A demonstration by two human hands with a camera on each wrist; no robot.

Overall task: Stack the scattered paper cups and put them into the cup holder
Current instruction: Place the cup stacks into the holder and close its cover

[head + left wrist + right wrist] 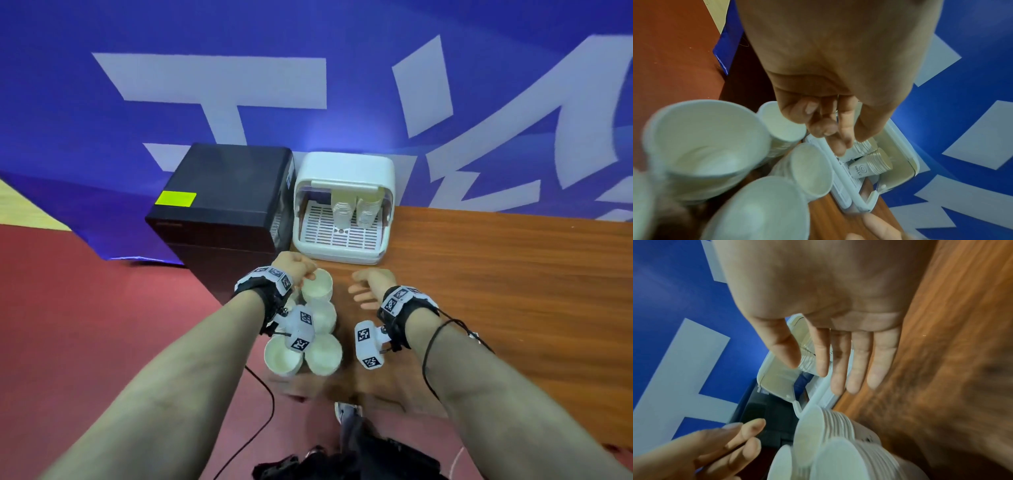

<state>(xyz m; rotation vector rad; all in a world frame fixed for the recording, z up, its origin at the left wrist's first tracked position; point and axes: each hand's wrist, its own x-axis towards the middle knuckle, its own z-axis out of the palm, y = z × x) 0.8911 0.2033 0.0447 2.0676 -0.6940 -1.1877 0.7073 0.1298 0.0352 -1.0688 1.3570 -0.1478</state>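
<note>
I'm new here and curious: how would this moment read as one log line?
left hand: at paper cup stack rim | right hand: open, empty | cup holder: open, cups inside

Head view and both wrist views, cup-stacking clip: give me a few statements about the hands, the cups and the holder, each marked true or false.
1. The right hand holds a paper cup. False: its fingers are straight and hold nothing.
2. The white plastic cup holder already contains two stacks of paper cups. True.
3. The white plastic cup holder stands to the left of the black box. False: it stands to the right of the box.
4. The left hand is at the farthest stack of white paper cups on the brown wooden table. True.
5. The holder's front is closed. False: it is open, and its slotted tray shows.
</note>
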